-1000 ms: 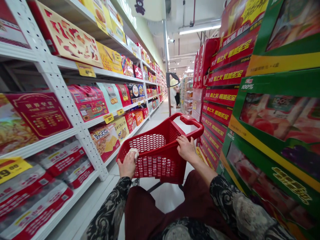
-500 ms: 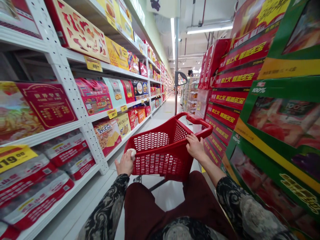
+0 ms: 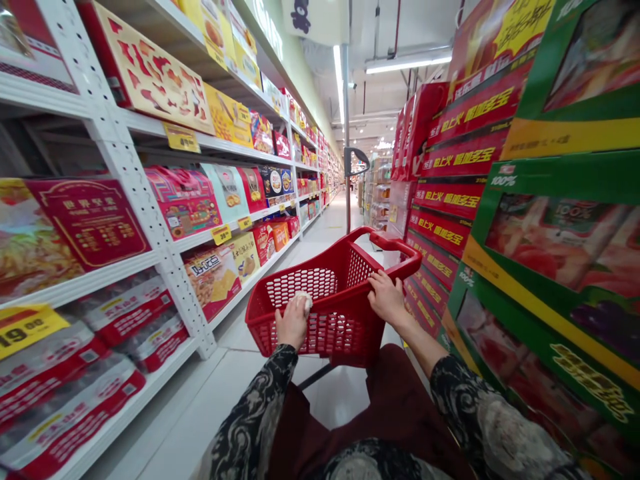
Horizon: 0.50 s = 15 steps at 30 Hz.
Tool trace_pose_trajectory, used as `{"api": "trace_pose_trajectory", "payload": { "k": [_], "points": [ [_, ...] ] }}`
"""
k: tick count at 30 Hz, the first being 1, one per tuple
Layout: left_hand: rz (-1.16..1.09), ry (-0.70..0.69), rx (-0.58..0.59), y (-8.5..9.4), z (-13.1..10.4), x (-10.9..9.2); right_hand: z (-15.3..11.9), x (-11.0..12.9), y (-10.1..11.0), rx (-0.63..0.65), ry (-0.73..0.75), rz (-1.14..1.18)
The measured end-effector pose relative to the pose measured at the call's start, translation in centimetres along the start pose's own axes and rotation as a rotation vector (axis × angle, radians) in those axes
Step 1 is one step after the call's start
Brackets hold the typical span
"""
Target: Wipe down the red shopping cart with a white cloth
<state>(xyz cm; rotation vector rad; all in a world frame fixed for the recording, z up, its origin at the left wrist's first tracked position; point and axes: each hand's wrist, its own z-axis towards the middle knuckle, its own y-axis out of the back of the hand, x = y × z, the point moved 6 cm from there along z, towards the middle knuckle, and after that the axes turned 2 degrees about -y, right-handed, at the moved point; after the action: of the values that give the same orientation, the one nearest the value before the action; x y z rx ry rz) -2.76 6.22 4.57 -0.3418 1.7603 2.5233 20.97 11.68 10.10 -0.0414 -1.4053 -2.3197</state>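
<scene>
A red plastic shopping basket cart (image 3: 350,327) stands before my knees, turned slantwise, its raised handle at the far right. My left hand (image 3: 291,323) is closed on a crumpled white cloth or tissue (image 3: 305,301), pressed to the near rim of the basket. Farther right, my right hand (image 3: 387,295) grips the same near rim close to the handle. Through the perforated walls no goods can be made out inside the basket.
White shelves (image 3: 173,287) with boxed goods and bottle packs line the left. Stacked red drink cartons (image 3: 443,197) and green boxes (image 3: 545,233) rise close on the right. A metal pole (image 3: 348,187) stands beyond the cart, in the aisle.
My left hand has slid right along the near rim with the white cloth, from the basket's left corner toward its middle. My right hand keeps its hold.
</scene>
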Motion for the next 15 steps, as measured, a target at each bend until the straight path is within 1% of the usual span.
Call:
{"api": "trace_pose_trajectory", "payload": {
  "k": [2, 4, 6, 9, 11, 13, 15],
  "points": [
    [-0.014, -0.040, 0.011, 0.0, 0.1, -1.5, -0.1, 0.1, 0.1, -0.002, 0.000, 0.007],
    [-0.012, -0.055, 0.013, 0.1, 0.1, -1.7, -0.1, 0.3, 0.1, -0.009, 0.009, 0.011],
    [0.010, -0.029, 0.009, 0.1, 0.0, -0.7, -0.2, 0.4, 0.2, -0.015, 0.015, 0.015],
    [0.048, 0.036, -0.017, 0.3, -0.1, 1.9, -0.3, 0.4, 0.2, -0.017, 0.008, 0.019],
    [0.063, 0.069, -0.039, 0.3, -0.2, 3.0, -0.3, 0.5, 0.2, -0.015, 0.001, 0.019],
    [0.069, 0.076, -0.048, 0.2, -0.3, 2.8, -0.3, 0.5, 0.1, -0.010, 0.000, 0.011],
    [0.064, 0.051, -0.045, 0.0, -0.2, 1.3, -0.3, 0.6, 0.1, -0.003, 0.002, 0.001]
  ]
}}
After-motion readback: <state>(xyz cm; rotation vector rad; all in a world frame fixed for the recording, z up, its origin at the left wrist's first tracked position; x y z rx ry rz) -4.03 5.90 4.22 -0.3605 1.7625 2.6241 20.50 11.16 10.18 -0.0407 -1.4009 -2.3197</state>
